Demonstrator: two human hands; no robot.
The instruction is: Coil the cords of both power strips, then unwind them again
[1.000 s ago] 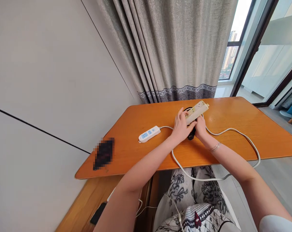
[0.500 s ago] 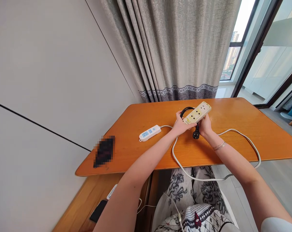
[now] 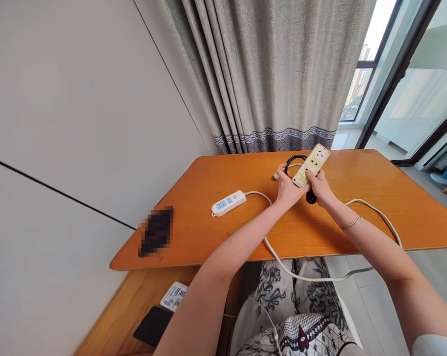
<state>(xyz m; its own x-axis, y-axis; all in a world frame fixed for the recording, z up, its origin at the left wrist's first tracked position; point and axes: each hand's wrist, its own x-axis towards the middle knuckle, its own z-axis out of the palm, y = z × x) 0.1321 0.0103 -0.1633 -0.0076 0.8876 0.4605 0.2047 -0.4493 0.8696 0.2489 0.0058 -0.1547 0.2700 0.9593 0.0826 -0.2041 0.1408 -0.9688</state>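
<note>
A yellowed power strip (image 3: 317, 157) is held tilted above the far middle of the table between both hands. My left hand (image 3: 289, 190) grips its lower end, with a loop of black cord (image 3: 290, 159) at the fingers. My right hand (image 3: 320, 185) closes on its right side, thumb lying on the face near the sockets. Below the strip hangs a black plug (image 3: 311, 198), partly hidden by the right hand. To the left, a white power strip (image 3: 228, 203) with blue socket panels lies on the table, and a metal-pronged plug (image 3: 275, 176) rests behind my left hand.
The white cable (image 3: 308, 279) droops over the near edge of the orange wooden table (image 3: 193, 237) onto my lap side. A pixelated dark object (image 3: 156, 231) lies at the left. Lower left, a black phone (image 3: 152, 326) and a printed white card (image 3: 174, 295) rest on a wooden surface.
The yellowed power strip has moved right and up and turned steeper. My right hand has come round from behind it, its thumb now on the face. The black plug has shifted right.
</note>
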